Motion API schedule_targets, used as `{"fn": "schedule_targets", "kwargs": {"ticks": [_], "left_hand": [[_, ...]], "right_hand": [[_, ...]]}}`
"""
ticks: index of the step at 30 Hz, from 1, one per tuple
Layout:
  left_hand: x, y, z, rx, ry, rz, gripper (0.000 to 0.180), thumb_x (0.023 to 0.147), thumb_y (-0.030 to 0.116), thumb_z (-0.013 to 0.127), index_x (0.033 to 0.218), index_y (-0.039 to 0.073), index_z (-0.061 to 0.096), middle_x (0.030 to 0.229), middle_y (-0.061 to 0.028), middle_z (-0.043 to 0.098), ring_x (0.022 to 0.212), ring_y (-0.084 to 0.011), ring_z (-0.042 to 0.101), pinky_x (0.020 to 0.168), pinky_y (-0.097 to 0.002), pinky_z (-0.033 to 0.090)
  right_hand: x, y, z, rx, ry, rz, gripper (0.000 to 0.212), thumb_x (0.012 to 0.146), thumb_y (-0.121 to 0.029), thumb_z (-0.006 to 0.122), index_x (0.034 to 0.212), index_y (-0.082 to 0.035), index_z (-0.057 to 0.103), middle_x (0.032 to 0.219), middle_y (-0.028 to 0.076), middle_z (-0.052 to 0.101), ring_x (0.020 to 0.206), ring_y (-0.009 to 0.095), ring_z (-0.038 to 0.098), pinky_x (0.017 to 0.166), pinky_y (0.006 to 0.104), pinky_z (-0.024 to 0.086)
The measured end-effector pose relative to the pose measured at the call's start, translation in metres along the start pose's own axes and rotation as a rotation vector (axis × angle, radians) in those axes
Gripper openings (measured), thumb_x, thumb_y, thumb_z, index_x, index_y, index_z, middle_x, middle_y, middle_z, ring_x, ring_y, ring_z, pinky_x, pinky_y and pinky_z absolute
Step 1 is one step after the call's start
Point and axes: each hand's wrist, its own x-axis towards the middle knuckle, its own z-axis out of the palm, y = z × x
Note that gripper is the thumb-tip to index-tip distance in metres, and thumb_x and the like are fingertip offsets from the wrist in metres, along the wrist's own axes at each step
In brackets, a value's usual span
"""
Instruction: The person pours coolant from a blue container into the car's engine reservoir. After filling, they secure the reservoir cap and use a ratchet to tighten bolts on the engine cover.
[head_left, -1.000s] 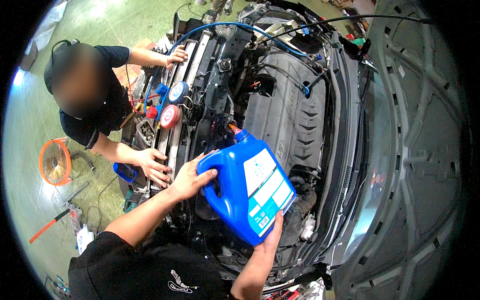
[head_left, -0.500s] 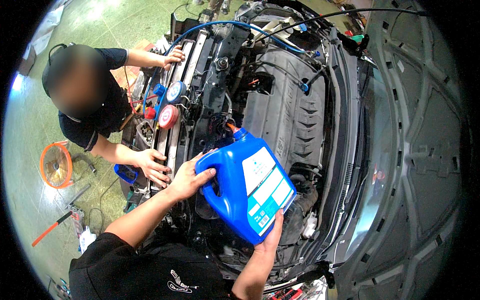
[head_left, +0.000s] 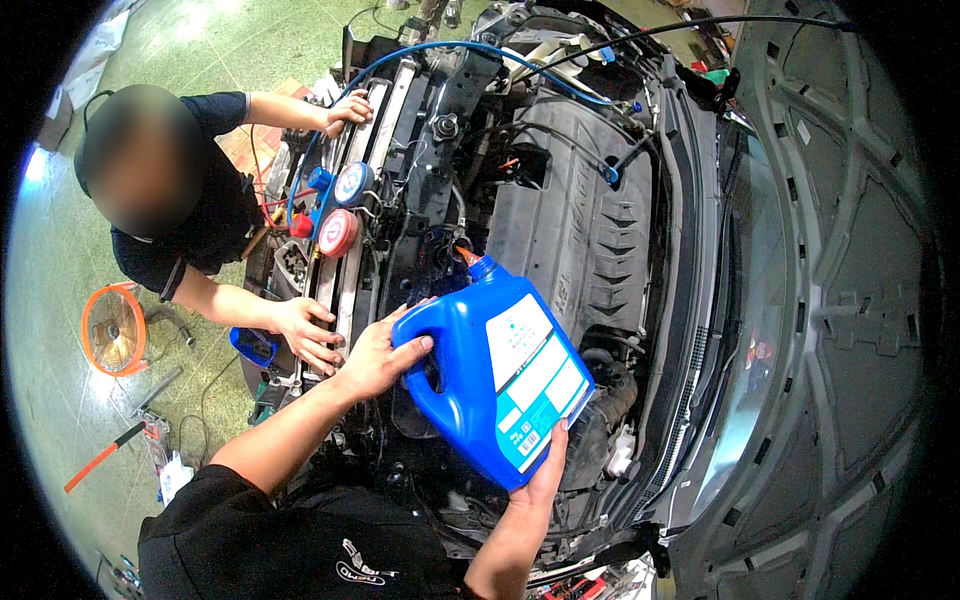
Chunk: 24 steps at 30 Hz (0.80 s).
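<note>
Blue plastic jug (head_left: 470, 345), white-and-teal label (head_left: 538, 382): left hand (head_left: 378, 362) gripping handle (head_left: 415, 388), right hand (head_left: 545, 472) bracing underneath. Orange liquid (head_left: 468, 257), beyond both hands: pour apparently underway, remainder unseen.

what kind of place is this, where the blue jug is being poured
Most likely a car repair workshop: an exposed engine lies under a raised hood, a red and a blue pressure gauge rest at the car's front, and an orange-handled tool lies on the green floor.
</note>
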Motion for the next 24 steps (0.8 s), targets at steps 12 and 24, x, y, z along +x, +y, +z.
{"fn": "schedule_targets", "kwargs": {"ticks": [12, 24], "left_hand": [[0.0012, -0.0023, 0.0035, 0.021, 0.092, 0.076, 0.056, 0.097, 0.047, 0.067, 0.127, -0.001, 0.067, 0.119, -0.0233, 0.071, 0.129, -0.0320, 0.059, 0.116, -0.0434, 0.038], [0.0015, -0.0040, 0.0034, 0.057, 0.102, 0.075, 0.059, 0.097, 0.046, 0.068, 0.133, 0.000, 0.063, 0.120, -0.0197, 0.069, 0.121, -0.0283, 0.061, 0.116, -0.0432, 0.037]], "right_hand": [[-0.0023, -0.0008, 0.0006, -0.028, -0.012, -0.026, 0.071, 0.107, -0.049, 0.055, 0.156, 0.001, 0.038, 0.145, 0.020, 0.058, 0.126, 0.032, 0.063, 0.104, 0.0449, 0.053], [-0.0031, -0.0034, 0.0033, -0.035, -0.001, -0.024, 0.071, 0.107, -0.049, 0.054, 0.155, 0.001, 0.039, 0.145, 0.020, 0.058, 0.126, 0.033, 0.063, 0.104, 0.0448, 0.053]]}}
